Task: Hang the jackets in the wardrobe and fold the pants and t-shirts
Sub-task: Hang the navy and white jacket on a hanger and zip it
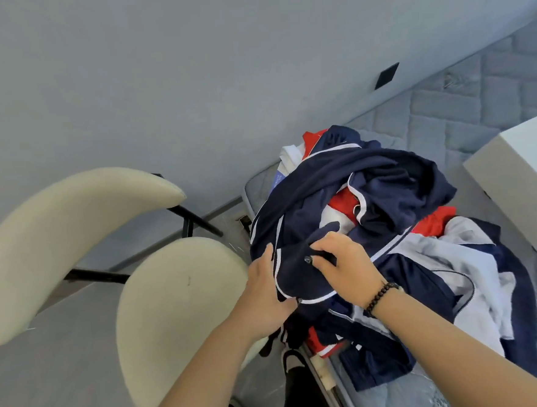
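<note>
A tangled pile of clothes (pixel 388 214) in navy, red, white and grey lies on the corner of a mattress (pixel 476 106). On top is a navy garment with white piping (pixel 300 264). My left hand (pixel 263 286) grips its left edge, thumb on top and fingers under the cloth. My right hand (pixel 344 264), with a dark bead bracelet at the wrist, pinches a fold of the same garment from above. A grey-lined navy jacket (pixel 450 273) lies to the right of my hands.
A cream chair (pixel 160 306) with black legs stands left of the bed, touching its corner. A white box-like piece of furniture (pixel 526 179) sits at the right edge. Grey wall behind, grey floor at lower left.
</note>
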Demonstrator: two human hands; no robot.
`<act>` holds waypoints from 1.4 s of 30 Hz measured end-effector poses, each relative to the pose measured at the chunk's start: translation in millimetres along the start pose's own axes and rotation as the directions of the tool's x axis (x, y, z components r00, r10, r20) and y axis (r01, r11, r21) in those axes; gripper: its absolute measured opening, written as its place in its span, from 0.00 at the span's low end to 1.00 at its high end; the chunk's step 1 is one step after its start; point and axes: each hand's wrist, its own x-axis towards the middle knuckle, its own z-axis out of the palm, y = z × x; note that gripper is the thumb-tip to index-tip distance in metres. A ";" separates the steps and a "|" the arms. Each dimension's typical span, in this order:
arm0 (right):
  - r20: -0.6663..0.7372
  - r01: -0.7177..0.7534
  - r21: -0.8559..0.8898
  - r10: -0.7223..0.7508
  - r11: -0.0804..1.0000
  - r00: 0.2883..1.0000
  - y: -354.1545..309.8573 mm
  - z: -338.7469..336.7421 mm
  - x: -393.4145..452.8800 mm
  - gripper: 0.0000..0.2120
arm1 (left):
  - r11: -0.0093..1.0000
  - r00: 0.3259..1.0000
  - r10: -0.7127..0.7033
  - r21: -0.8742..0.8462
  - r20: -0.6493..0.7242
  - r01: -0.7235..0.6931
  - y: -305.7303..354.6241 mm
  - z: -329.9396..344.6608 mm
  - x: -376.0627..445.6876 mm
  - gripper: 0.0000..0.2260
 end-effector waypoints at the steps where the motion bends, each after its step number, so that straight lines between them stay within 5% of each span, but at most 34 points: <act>1: -0.002 0.039 0.010 -0.039 0.999 0.999 -14.9 -3.3 0.5 0.06 | 0.999 0.999 0.034 0.016 -0.008 -0.034 2.4 -6.1 -4.7 0.46; 5: 0.002 0.164 0.049 -0.164 0.985 0.986 -73.9 -20.4 6.3 0.07 | 0.993 0.993 0.075 -0.088 -0.089 -0.083 -3.0 -26.7 -17.3 0.42; 12: 0.038 0.317 0.109 -0.323 0.942 0.946 -162.9 -40.0 12.6 0.07 | 0.935 0.940 0.041 -0.320 -0.338 -0.155 21.3 -62.3 -61.8 0.04; 18: -0.007 0.264 0.066 -0.264 0.962 0.965 -175.0 -32.6 13.2 0.12 | 0.882 0.907 -0.086 -0.456 -0.412 -0.123 29.5 -94.6 -99.3 0.10; 28: 0.386 0.032 -0.268 0.077 0.963 0.919 -113.3 -5.1 16.1 0.34 | 0.692 0.717 -0.269 -0.647 -0.643 -0.320 21.6 -143.1 -147.4 0.09; 32: 0.332 -0.042 -0.435 0.203 0.899 0.921 -95.6 13.6 22.2 0.18 | 0.665 0.644 -0.323 -0.651 -0.694 -0.367 13.6 -156.5 -163.2 0.08; 34: 0.310 -0.083 -0.370 0.207 0.925 0.928 -97.8 19.5 27.8 0.08 | 0.657 0.613 -0.366 -0.661 -0.700 -0.362 5.5 -161.9 -169.1 0.08; 38: 0.299 -0.102 -0.212 0.164 0.972 0.940 -126.6 25.1 36.8 0.07 | 0.647 0.545 -0.486 -0.701 -0.683 -0.301 -24.1 -167.5 -173.4 0.04; 42: 0.299 -0.041 -0.091 0.067 0.995 0.952 -170.6 32.6 43.0 0.06 | 0.747 0.555 -0.519 -0.661 -0.650 -0.076 -40.9 -159.8 -169.7 0.28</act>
